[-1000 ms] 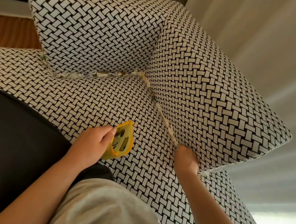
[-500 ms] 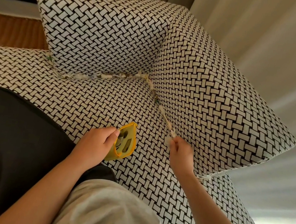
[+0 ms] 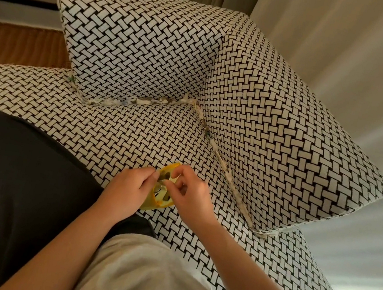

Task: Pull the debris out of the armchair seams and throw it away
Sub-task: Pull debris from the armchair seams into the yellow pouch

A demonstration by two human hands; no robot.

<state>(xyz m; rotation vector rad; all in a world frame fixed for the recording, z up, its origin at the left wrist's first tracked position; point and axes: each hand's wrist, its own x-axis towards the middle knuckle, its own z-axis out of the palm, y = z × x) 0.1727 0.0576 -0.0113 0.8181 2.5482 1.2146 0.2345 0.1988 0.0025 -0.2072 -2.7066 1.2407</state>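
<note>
Hands bunched up together low over the seat now, pretty different from half a second back. Left hand on the same job as before: fingers and thumb curled round the edge of a small yellow tub, open side up toward the camera, down by the armchair seat cushion, touching it or not, hard to say. A few dark and pale bits of junk inside. Right hand no longer over at the side seam with a white scrap in a pinch; swung across instead, right up against the tub, index finger and thumb bent in at the mouth of it. Can't tell about any scrap between those fingertips, too small and half hidden. Plenty of debris left though: a pale crumpled line of paper-ish bits wedged along the back seam under the back cushion, then round the corner and down that side seam beside the armrest cushion, right out to the front corner. Same black-and-white basket-weave fabric all over. Dark cloth over the left part of the seat, pale curtain off to the right.
</note>
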